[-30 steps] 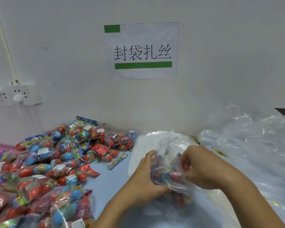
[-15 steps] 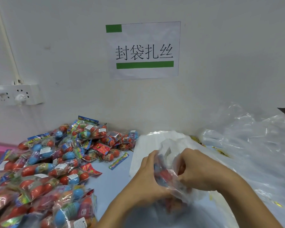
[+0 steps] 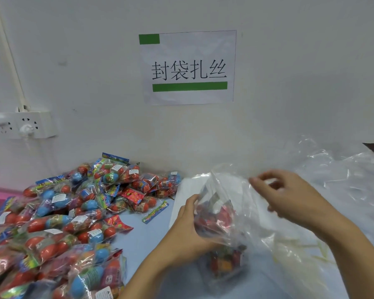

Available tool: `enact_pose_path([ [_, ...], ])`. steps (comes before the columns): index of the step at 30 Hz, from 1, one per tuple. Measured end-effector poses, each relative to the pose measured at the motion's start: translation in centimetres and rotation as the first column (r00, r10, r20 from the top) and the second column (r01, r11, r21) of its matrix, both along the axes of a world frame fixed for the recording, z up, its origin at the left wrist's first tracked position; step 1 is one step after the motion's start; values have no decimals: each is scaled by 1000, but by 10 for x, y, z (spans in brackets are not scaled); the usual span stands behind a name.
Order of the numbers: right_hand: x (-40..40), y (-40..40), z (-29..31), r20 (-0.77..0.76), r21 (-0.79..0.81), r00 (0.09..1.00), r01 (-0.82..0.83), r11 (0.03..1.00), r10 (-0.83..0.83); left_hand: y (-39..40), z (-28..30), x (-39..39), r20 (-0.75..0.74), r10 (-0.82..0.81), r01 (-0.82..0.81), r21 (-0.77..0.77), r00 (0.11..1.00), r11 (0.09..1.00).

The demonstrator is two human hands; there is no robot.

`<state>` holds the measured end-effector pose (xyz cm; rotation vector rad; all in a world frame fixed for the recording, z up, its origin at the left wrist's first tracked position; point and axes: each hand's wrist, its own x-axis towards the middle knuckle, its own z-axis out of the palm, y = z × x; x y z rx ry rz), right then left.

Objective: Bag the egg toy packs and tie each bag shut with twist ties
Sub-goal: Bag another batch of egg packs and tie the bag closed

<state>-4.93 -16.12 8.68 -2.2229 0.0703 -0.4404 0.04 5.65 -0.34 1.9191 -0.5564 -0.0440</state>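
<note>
gripping the bag [image 3: 222, 214] from its left side, left hand [image 3: 190, 229] has fingers curled round it, egg packs visible inside. right hand [image 3: 289, 197] is raised just right of the bag mouth, fingers loosely curled, blurred; can't tell if it pinches film. loose packs [image 3: 58, 216] piled at left on the table [image 3: 147, 238].

Clear plastic bag [image 3: 222, 214]: upright on the table, mouth open toward the wall, film crumpled. Contents seen through the film: red and multicoloured egg toy packs in bag [image 3: 221, 219], blurred. Loose egg toy packs [image 3: 58, 223]: large heap at left, each a clear wrapper with red and blue eggs, a colourful header card and a white label. Spare clear bags [image 3: 333, 175]: crumpled pile at right. Twist ties: cannot make out.
</note>
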Motion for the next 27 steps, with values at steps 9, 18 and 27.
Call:
enact_pose_path([
  [9, 18, 16, -14, 40, 395, 998, -59, 917, 47, 10, 18, -12, 27, -101, 102, -17, 994, 995],
  [18, 29, 28, -19, 121, 780, 985, -172, 601, 124, -16, 61, -20, -43, 234, -237, -167, 971, 957],
  [27, 28, 18, -19, 158, 844, 983, -182, 504, 91, -36, 95, -8, 183, 571, -575, -40, 800, 817],
])
